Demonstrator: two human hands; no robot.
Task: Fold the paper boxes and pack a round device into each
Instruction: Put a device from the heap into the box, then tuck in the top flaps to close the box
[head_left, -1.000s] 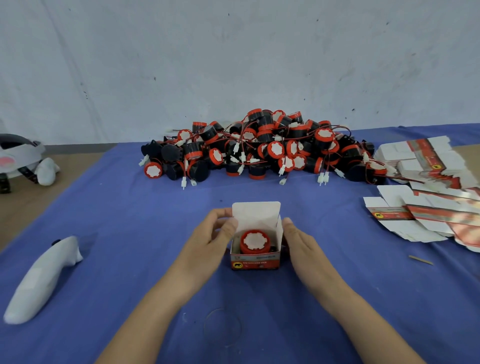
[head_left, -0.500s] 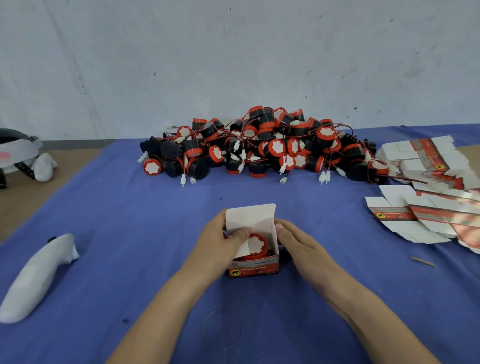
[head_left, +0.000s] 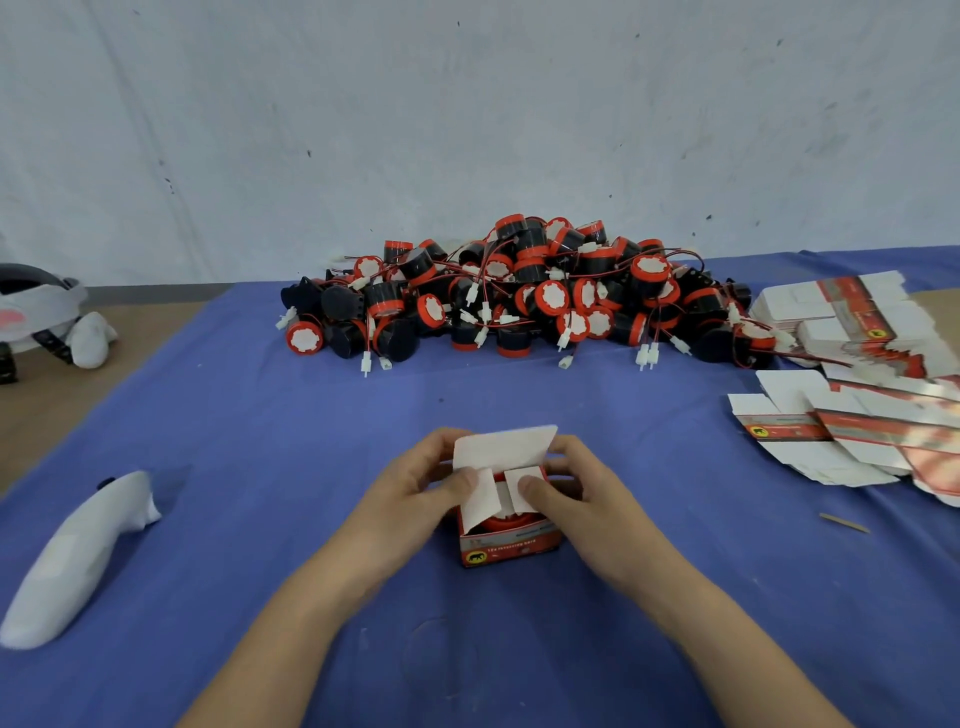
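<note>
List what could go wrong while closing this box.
1. The side flaps lie over the device, whose red top shows beneath; they may spring up once the left hand and right hand let go.
2. The lid of the box stands upright; tucking it over raised flaps could crease it.
3. The device's wire is hidden and might get pinched.

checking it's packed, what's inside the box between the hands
A round device sits inside the box; only its red edge shows. Two side flaps, pressed down by the left hand and right hand, cover the rest.

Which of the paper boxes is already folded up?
The upright box with a round device inside; the other boxes lie flat, piled at right.
</note>
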